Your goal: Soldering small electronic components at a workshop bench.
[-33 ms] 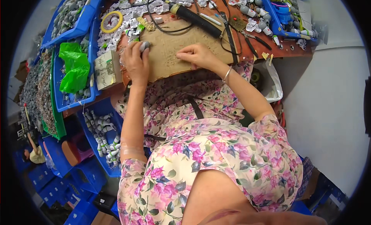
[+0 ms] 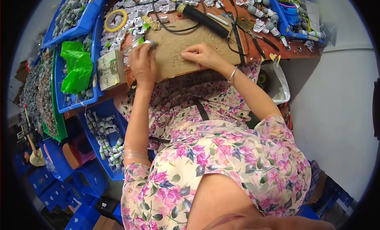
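On the brown cardboard sheet (image 2: 174, 40), my left hand (image 2: 143, 68) curls around a small part with a rounded grey end (image 2: 151, 43). The rest of that part is hidden by the fingers. Farther right over the same cardboard, my right hand (image 2: 204, 57) is closed in a pinch, thumb against forefinger. Whatever lies between those fingertips, if anything, is too small to make out. A black-handled tool with a cord (image 2: 204, 20) lies beyond my right hand, and a weathered pale block (image 2: 110, 70) sits left of my left hand.
White plastic pieces (image 2: 166, 8) and a yellow tape roll (image 2: 115, 20) cover the far left bench. Pliers (image 2: 259, 44) lie to the right. Blue bins (image 2: 96, 52) stand at left, one with a green bag (image 2: 75, 68); another blue bin (image 2: 283, 24) is far right.
My left hand has shifted slightly right, its fingers drawn closer together around the grey-ended part. The right hand keeps its pinch in nearly the same place.
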`<state>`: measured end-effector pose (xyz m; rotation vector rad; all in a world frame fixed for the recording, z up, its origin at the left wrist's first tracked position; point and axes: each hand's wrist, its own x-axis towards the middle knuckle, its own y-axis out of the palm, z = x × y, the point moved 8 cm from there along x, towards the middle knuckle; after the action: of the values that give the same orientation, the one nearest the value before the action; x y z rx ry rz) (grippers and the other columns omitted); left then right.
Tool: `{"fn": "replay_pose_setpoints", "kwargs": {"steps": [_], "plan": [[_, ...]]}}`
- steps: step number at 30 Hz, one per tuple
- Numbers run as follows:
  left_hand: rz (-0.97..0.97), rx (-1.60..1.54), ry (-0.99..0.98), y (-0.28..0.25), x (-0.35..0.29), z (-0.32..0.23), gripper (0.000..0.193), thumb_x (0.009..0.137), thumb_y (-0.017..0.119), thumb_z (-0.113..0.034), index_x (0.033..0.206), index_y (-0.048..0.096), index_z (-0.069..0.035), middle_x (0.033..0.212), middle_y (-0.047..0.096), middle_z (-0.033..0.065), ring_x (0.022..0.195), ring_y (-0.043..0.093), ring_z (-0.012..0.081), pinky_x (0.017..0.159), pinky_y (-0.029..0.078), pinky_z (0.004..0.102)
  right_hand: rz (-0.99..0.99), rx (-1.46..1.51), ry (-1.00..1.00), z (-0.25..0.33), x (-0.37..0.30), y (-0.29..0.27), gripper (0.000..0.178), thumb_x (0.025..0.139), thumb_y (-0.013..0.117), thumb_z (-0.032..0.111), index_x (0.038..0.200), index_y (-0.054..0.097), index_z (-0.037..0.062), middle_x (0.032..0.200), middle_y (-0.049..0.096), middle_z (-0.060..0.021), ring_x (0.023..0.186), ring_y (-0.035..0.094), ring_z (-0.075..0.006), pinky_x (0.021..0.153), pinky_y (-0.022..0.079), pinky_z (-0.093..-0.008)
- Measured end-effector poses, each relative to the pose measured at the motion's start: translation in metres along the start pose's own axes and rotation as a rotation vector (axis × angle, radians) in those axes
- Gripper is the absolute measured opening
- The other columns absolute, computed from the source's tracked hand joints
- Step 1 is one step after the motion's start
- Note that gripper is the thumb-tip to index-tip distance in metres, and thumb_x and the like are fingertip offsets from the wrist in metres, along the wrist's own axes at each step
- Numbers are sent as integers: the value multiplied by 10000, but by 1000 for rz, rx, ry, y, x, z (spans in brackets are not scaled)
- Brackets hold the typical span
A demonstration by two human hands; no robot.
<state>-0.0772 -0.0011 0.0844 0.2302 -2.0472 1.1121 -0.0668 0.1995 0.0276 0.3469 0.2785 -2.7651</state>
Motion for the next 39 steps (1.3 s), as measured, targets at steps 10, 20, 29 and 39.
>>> {"fn": "replay_pose_setpoints", "kwargs": {"steps": [10, 20, 29, 39], "plan": [[254, -197, -25, 18, -33, -17, 151, 836, 699, -49, 983, 665, -50, 929, 642, 87, 899, 572, 302, 789, 452, 387, -246, -329, -288, -15, 7, -18, 232, 934, 661, 231, 1091, 717, 70, 898, 703, -59, 608, 628, -152, 547, 493, -282], [287, -243, -17, 32, -23, -28, 119, 836, 707, -113, 948, 672, -92, 897, 623, 69, 878, 559, 304, 779, 430, 414, -357, -798, -623, 22, 4, 13, 145, 859, 710, 175, 914, 641, 60, 935, 617, -96, 898, 620, -326, 761, 500, -420], [353, -297, 26, 47, -18, -44, 89, 872, 702, -151, 918, 691, -75, 878, 636, 78, 861, 571, 297, 770, 426, 407, -256, -730, -720, 22, -2, 12, 144, 854, 702, 144, 925, 615, 53, 904, 624, -118, 907, 618, -344, 803, 500, -428], [357, -387, -134, 50, -19, -28, 120, 894, 716, -120, 864, 687, -7, 823, 645, 90, 789, 594, 229, 725, 463, 325, -802, -1152, -380, -4, -111, -155, 444, 873, 691, 375, 1146, 615, 33, 1157, 618, -149, 1089, 579, -337, 946, 458, -441]]}}
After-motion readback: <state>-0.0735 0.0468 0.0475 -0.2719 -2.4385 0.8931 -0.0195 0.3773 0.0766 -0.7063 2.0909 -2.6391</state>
